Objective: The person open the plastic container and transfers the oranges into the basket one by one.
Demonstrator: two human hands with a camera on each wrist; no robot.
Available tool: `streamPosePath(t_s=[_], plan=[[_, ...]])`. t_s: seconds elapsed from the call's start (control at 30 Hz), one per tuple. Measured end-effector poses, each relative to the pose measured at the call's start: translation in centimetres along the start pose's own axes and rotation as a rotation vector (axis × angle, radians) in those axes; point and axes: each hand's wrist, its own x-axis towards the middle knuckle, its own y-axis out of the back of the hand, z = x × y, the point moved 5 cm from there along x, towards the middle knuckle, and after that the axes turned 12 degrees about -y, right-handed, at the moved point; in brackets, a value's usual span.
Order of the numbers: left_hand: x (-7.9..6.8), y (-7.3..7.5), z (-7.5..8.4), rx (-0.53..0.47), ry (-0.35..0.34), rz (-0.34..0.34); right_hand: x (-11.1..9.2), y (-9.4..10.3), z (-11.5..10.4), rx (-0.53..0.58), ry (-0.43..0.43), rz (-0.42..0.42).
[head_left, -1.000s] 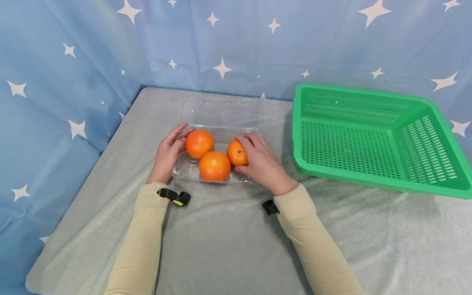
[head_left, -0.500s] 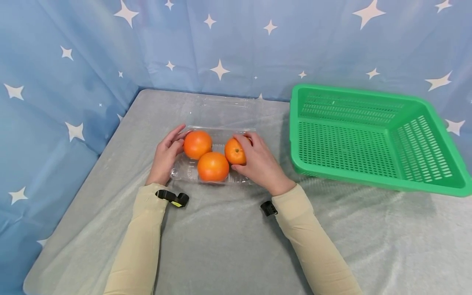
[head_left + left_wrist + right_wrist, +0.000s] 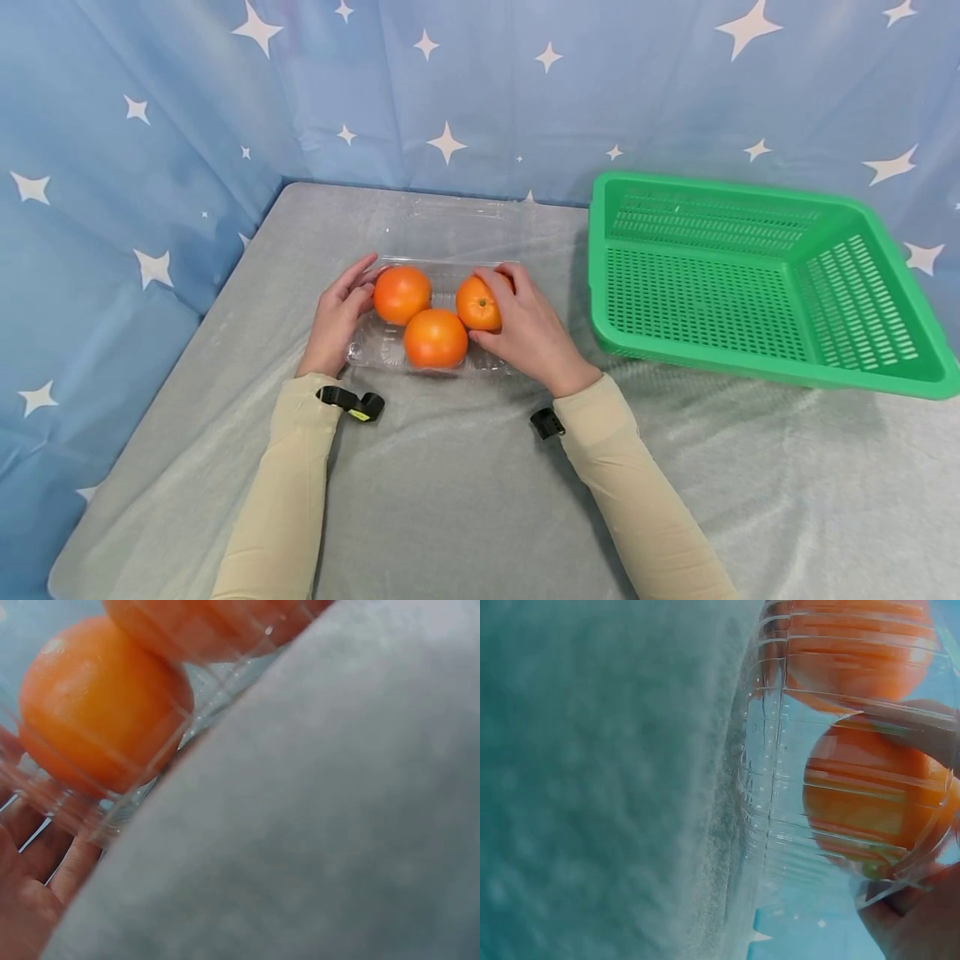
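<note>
Three oranges lie in a clear plastic clamshell box [image 3: 382,350] on the grey cloth. My right hand [image 3: 536,329] reaches into its right end and grips the right orange [image 3: 477,303], thumb at the near side and fingers over the far side. Through the clear wall in the right wrist view, that orange [image 3: 855,795] shows between thumb and fingers. My left hand [image 3: 339,315] rests against the box's left end, beside the left orange [image 3: 401,293]. In the left wrist view its fingers [image 3: 75,866] lie extended along the outside of the wall. The front orange [image 3: 435,338] sits untouched between the hands.
A green perforated plastic basket [image 3: 750,362] stands to the right of the box. The clear lid [image 3: 457,225] lies folded back behind it. A blue curtain with white stars [image 3: 360,83] borders the table's back and left sides.
The right orange has turned and shifted slightly away from me in my right hand's grip. My left hand stays in place at the box; the head view has shifted a little.
</note>
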Motion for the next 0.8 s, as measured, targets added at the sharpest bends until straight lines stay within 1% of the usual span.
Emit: streamPosePath(t_s=[0.33, 0.47, 0.8], plan=[[-0.1, 0.0, 0.0, 0.014, 0.005, -0.001, 0.0, 0.1, 0.3, 0.069, -0.041, -0.023], [-0.1, 0.0, 0.0, 0.015, 0.008, 0.0, 0.0, 0.5, 0.2, 0.106, -0.052, -0.028], [-0.1, 0.0, -0.1, 0.008, 0.006, 0.003, 0.1, 1.2, 0.1, 0.151, -0.04, -0.015]])
